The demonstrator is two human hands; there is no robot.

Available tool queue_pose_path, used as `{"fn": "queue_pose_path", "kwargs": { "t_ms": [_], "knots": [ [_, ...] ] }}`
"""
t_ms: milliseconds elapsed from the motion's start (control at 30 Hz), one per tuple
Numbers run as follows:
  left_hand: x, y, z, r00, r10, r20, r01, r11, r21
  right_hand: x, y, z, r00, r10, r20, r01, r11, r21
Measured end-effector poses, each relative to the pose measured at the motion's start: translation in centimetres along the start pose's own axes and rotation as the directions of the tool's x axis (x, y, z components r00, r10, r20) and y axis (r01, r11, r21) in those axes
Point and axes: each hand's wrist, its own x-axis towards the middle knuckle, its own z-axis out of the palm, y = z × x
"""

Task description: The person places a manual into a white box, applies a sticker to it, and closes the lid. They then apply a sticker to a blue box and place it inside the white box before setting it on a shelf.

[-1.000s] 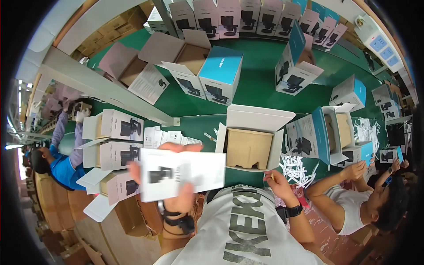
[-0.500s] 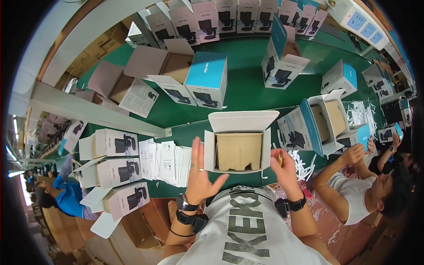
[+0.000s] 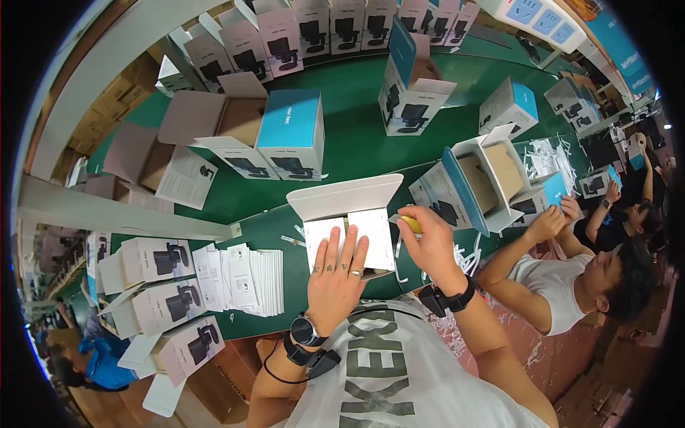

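In front of me stands a small carton with its white side flaps folded inward, covering most of the brown insert. Its long white lid flap stands up at the far side. My left hand lies flat on the folded flaps, fingers stretched and slightly apart. Just off the carton's right edge, my right hand is closed around a small yellow tool. The fingers hide much of the tool, so its exact kind is unclear.
White booklets lie in a row to the left, beside several printed cartons. Open cartons and a blue-topped carton stand farther back. At right, a co-worker handles a blue-sided carton near paper strips.
The carton's side flaps have been folded in over the brown insert. My left hand has moved from beside the carton onto them. The view has shifted, so the surroundings appear farther left.
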Motion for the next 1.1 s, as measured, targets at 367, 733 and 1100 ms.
{"fn": "queue_pose_path", "kwargs": {
  "t_ms": [367, 733, 1100],
  "knots": [
    [0.0, 0.1, 0.0, 1.000, -0.006, -0.013, 0.006, 1.000, -0.011, 0.0, -0.2, 0.5, 0.999, -0.009, 0.042, 0.009, 1.000, -0.003],
    [0.2, 0.3, 0.2, 1.000, -0.009, -0.010, 0.010, 0.999, 0.039, -0.7, 1.4, 1.2, 0.990, 0.078, 0.121, -0.091, 0.991, 0.100],
    [-0.1, 0.2, 0.6, 1.000, -0.002, -0.022, 0.002, 1.000, 0.015, -4.5, 1.2, -1.7, 0.986, 0.148, 0.077, -0.166, 0.923, 0.347]
  ]
}}
